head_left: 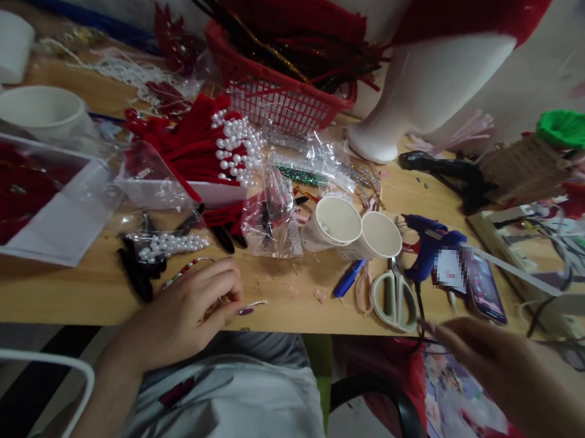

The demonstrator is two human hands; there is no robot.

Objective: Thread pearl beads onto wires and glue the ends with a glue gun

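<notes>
Wire, thin and curved with a small dark purple tip [249, 308], is what we have at the near edge of the desk [286, 315], pinched by our left hand [188, 312] with the fingers curled closed around it. It arcs from beside the bag of pearl beads [170, 244] under our fingers and out to the right, its tip lying just on the desk's front edge. We judge it very light, springy and easily bent, so the hold belongs near the middle of the arc, with fingertips rather than a full fist; the ends would flex away and the tip looks delicate. Being so close to the edge, it could slip off into our lap.

Our right hand [506, 381] is off the desk, below its near right corner, fingers spread loosely and holding nothing that we can see, though it is blurred.

Open room is scarce. A bare strip of wood runs along the front edge between our left hand and the scissors [394, 296]. Behind it lie two paper cups [354, 230] on their sides, a blue pen [348, 277], a blue glue gun [428, 242] and a phone [483, 286] toward the right. A red basket [276, 91] of stems stands at the far edge, and a white tray [46, 228] crowds the left edge.
</notes>
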